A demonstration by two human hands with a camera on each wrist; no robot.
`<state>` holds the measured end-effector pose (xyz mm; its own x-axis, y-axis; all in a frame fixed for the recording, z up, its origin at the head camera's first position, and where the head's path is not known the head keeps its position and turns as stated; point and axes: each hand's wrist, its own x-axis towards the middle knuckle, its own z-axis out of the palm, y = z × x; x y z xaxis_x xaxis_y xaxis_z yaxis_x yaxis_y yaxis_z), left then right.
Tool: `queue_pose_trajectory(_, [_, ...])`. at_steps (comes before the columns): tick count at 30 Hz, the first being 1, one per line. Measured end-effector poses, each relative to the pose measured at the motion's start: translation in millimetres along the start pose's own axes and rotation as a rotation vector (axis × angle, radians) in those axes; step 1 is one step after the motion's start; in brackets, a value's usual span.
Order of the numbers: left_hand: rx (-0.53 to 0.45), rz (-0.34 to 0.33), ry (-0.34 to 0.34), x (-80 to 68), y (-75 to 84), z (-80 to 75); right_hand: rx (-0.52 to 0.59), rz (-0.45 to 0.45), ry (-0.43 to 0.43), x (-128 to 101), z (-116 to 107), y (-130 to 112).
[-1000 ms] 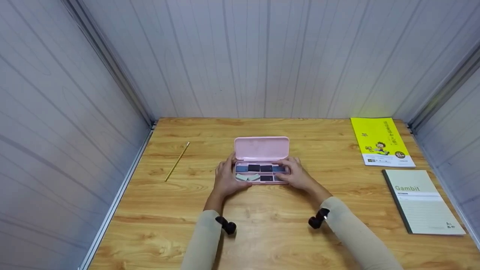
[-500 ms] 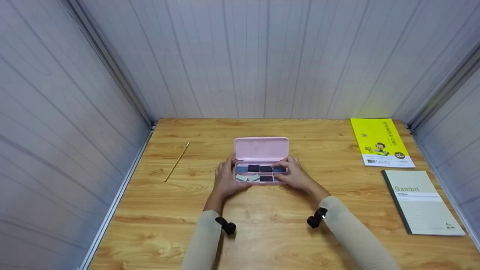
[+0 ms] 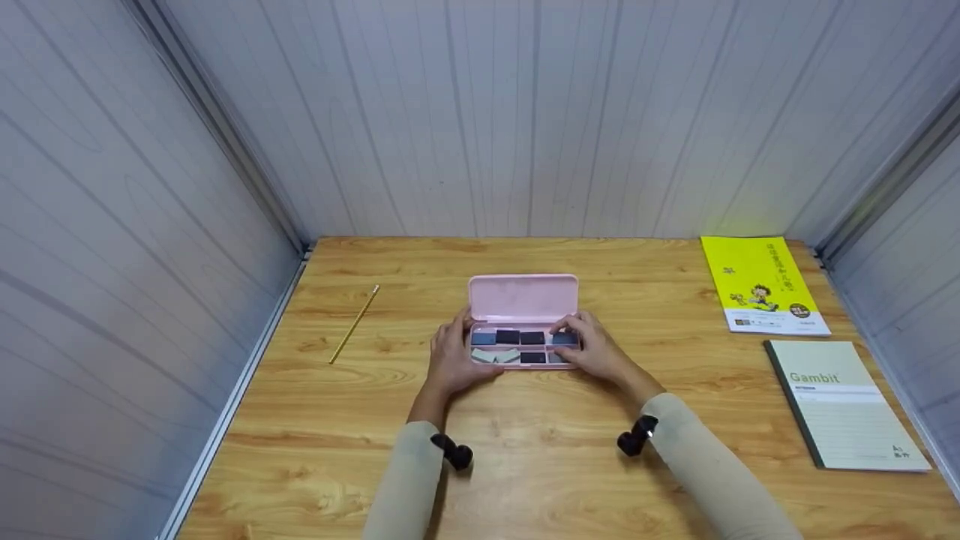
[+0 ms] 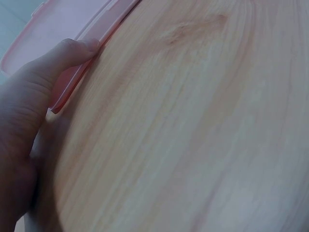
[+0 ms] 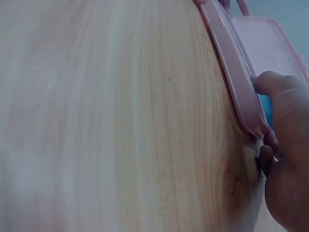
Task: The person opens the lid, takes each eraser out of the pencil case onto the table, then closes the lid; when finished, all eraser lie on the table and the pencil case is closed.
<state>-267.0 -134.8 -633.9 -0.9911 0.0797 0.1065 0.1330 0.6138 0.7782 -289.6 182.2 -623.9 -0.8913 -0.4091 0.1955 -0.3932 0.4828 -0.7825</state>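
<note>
An open pink pencil case [image 3: 523, 298] lies on the table, its lid tipped back, with small rectangular blocks in its compartments. In the upper row are a blue block [image 3: 484, 338] at the left and dark blocks [image 3: 508, 337] in the middle. The lower row has white blocks [image 3: 495, 355] and a dark block [image 3: 533, 358]. My left hand [image 3: 452, 352] grips the case's left end, thumb along the front edge. At the right end, my right hand [image 3: 597, 349] has thumb and forefinger curled about another blue block [image 3: 565, 340]; its other fingers lie outside the case, partly hidden.
A gold pencil [image 3: 354, 324] lies to the left on the wooden table [image 3: 525, 465]. At the right are a yellow booklet [image 3: 757, 281] and, nearer, a pale notebook [image 3: 847, 405]. Panel walls [image 3: 495, 120] enclose the back and sides.
My right hand's fingertips first shift slightly left, then back right, and more of the right-hand blue block shows now. The left hand and the case stay in place.
</note>
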Motion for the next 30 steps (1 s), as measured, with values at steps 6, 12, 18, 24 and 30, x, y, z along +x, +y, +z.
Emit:
queue_pose_trajectory(6, [-0.006,-0.002,0.005,0.2,0.4,0.5,0.002,-0.066,0.042,-1.1,1.0,2.5])
queue_pose_trajectory(12, [0.013,-0.014,0.003,0.3,0.0,1.2,-0.017,0.031,-0.007,0.3,-2.7,-7.6])
queue_pose_trajectory(18, [0.014,-0.016,0.005,0.5,-1.0,2.2,-0.009,-0.013,0.023,1.3,-1.5,-0.5])
queue_pose_trajectory(24, [0.009,-0.034,0.003,-0.3,0.2,2.0,0.042,-0.097,0.095,1.9,0.9,9.6])
queue_pose_trajectory(30, [0.009,-0.05,-0.001,-0.6,2.3,1.6,0.071,0.022,0.108,3.0,-1.1,1.9])
